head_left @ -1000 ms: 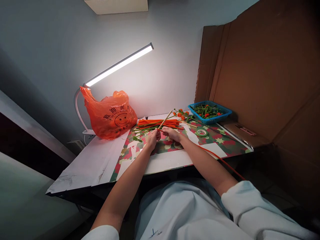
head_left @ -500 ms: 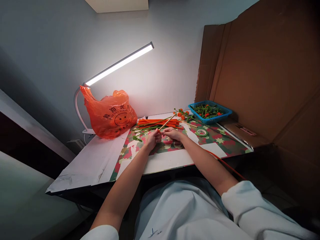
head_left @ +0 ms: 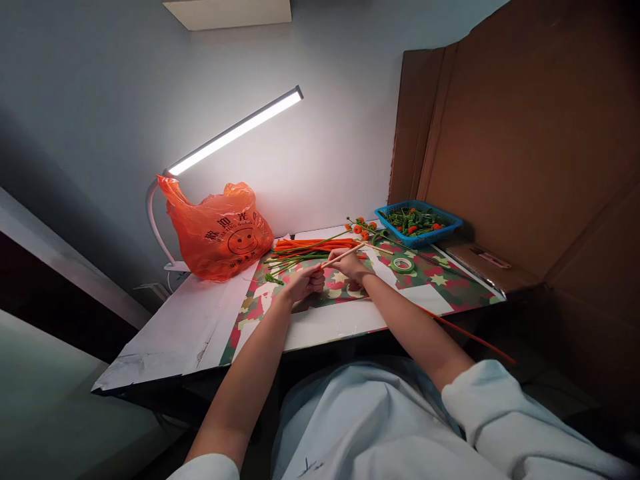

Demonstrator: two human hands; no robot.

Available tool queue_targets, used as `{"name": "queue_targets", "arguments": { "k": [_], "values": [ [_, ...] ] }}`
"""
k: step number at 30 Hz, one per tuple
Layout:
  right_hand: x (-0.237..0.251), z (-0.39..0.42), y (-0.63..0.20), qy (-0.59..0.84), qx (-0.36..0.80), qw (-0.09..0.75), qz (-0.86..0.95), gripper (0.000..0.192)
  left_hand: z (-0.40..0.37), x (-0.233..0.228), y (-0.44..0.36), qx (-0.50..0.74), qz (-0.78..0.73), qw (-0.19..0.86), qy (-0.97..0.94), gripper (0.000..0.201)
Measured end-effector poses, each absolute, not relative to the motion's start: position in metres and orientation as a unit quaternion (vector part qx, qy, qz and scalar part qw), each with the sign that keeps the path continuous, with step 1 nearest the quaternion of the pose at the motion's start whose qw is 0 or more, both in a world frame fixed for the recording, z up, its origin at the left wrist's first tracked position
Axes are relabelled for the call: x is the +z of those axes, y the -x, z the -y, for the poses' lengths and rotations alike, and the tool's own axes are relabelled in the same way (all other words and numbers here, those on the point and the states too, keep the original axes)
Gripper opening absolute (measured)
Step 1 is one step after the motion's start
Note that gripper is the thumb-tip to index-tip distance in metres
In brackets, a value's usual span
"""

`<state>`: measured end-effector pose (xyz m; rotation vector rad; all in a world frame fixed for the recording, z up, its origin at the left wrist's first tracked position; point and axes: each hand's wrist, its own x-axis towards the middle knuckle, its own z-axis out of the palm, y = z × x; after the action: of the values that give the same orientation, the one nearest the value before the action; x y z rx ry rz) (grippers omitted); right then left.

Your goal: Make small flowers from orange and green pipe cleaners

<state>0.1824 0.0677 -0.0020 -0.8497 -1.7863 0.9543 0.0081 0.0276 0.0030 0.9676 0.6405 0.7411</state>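
While both forearms reach over the bench [head_left: 185, 327], the left hand [head_left: 307, 281] has its fingers closed on the lower end of a pale stick [head_left: 344, 255], just above the patterned cover [head_left: 460, 288]. From that fist the stick slants up and to the right, its far end free, and passes in front of the right hand [head_left: 347, 265]. The right fingers are bent beside it; whether they grip it or anything else, I cannot tell. An orange strand [head_left: 470, 335] shows past the right forearm and trails off the front edge of the bench; its other end is hidden by the arm. Just behind the hands lie a row of orange stems [head_left: 320, 245] and, nearer the person, some green stems [head_left: 295, 259]. Right of these are a few orange flowers [head_left: 361, 229], a second stick [head_left: 383, 250] lying flat, and a roll of green tape [head_left: 403, 265], well apart from the fingers. At the back right sits a blue basket [head_left: 436, 235] holding greenery with orange heads, near a cardboard wall [head_left: 520, 133]. On the left stands an orange bag [head_left: 220, 230] with a printed smiling face, against a lit lamp [head_left: 240, 130] whose bar slants above it.
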Motion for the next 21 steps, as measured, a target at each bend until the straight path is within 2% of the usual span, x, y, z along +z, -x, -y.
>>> {"name": "queue_targets", "arguments": {
  "k": [7,13,21],
  "values": [
    [0.002,-0.064,-0.186,0.369,0.289,0.473,0.746,0.033,-0.026,0.005,-0.006,0.304,-0.304,0.774,-0.464,0.044],
    [0.004,-0.074,-0.197,0.421,0.079,0.469,0.772,0.030,-0.026,0.007,-0.002,0.293,-0.307,0.770,-0.477,0.043],
    [0.010,-0.078,-0.211,0.444,0.022,0.477,0.759,0.033,-0.024,0.010,-0.003,0.262,-0.297,0.765,-0.508,0.044]
  ]
}}
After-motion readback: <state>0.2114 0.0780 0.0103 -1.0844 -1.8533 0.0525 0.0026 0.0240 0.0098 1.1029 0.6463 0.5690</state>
